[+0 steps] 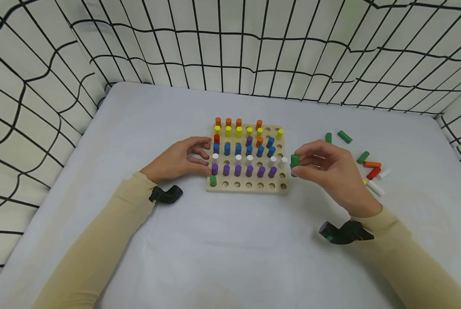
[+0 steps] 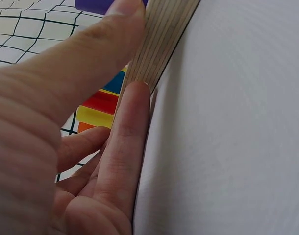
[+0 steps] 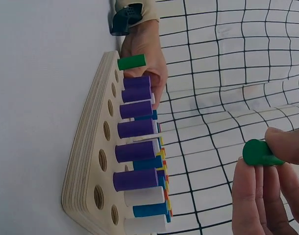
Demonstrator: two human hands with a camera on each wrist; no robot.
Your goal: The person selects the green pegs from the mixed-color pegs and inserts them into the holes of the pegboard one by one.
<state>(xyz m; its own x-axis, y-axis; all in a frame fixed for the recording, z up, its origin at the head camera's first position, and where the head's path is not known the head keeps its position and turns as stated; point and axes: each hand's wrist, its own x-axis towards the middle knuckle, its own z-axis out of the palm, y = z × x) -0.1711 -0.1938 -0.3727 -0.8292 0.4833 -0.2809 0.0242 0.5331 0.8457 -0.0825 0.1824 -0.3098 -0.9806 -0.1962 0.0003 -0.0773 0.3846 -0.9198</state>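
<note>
A wooden pegboard [image 1: 254,190] lies on the table, bearing rows of coloured pegs. My left hand [image 1: 178,159] is at the board's left side; in the left wrist view its index finger [image 2: 127,132] lies along the layered edge and the thumb reaches the board near a purple peg. Between thumb and fingertips, my right hand [image 1: 328,169] pinches a green peg [image 3: 257,152], held up just right of the board. One green peg [image 1: 213,180] stands in the front row's leftmost hole, with open holes to its right. Behind it runs a row of purple pegs [image 1: 249,171].
Loose pegs lie right of the board, among them a green peg [image 1: 344,137], an orange peg [image 1: 372,164], a red peg [image 1: 373,173] and a white peg [image 1: 375,188]. Black-lined white netting [image 1: 230,47] surrounds the white table [image 1: 222,249].
</note>
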